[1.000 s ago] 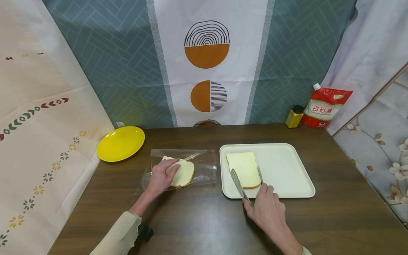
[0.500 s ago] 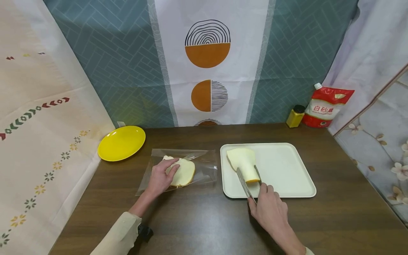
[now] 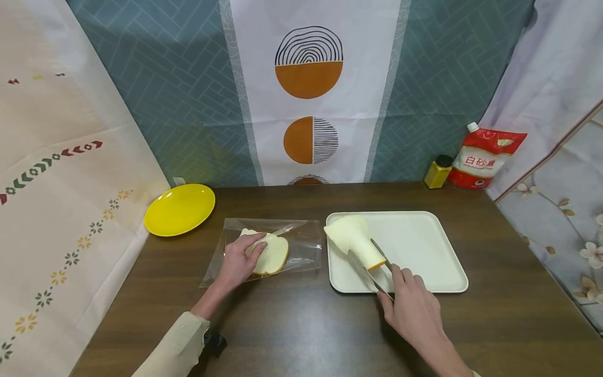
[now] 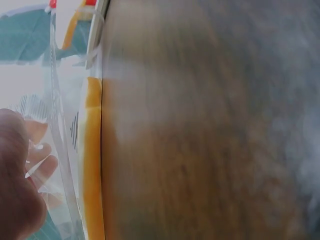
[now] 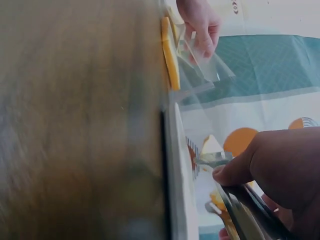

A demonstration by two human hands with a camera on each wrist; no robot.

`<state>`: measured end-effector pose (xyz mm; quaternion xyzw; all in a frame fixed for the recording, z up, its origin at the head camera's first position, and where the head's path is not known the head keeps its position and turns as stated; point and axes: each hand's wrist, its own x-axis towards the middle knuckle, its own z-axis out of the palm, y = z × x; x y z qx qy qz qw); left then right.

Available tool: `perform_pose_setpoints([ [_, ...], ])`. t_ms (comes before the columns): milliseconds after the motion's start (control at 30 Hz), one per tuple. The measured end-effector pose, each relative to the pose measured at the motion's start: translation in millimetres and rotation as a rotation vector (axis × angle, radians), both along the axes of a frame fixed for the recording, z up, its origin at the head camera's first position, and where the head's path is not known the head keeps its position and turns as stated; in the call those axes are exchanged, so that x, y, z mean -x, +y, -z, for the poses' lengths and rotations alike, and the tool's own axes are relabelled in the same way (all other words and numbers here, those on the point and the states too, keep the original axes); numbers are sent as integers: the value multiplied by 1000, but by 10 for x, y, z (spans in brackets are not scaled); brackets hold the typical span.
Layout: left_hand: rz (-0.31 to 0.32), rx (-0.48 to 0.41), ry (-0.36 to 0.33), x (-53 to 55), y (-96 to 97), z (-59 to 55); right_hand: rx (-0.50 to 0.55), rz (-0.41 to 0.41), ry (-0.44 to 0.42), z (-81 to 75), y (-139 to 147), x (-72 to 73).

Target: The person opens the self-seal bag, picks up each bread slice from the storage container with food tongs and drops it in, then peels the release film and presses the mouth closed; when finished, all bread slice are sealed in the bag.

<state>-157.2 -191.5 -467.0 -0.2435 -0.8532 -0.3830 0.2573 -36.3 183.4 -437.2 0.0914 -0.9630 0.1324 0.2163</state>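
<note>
Right hand (image 3: 413, 311) clamped round tongs (image 3: 360, 268), well apart from left hand (image 3: 243, 259), which pinches clear bag (image 3: 303, 251); second slice (image 3: 275, 256) by its fingertips. Bread slice (image 3: 350, 235) ahead-left of right hand: flat a second ago, now curled between tong arms, corner swung leftward over tray (image 3: 424, 251) rim. Likely secured, partly lifted.

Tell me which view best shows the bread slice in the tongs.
Head view: the bread slice shows almost whole, bent between the tongs. The left wrist view catches only part, at the top edge; the right wrist, only partly hidden pieces.
</note>
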Motion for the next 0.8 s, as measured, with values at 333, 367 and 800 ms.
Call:
perform_pose_setpoints([
  [333,10,1,24,-9,11,-11,-94,-144,67,-105,86,68],
  [367,12,-1,26,-7,11,-8,-102,-156,60,-115,84,78],
  [800,4,3,32,-15,8,-9,-194,-310,-34,-304,47,286],
])
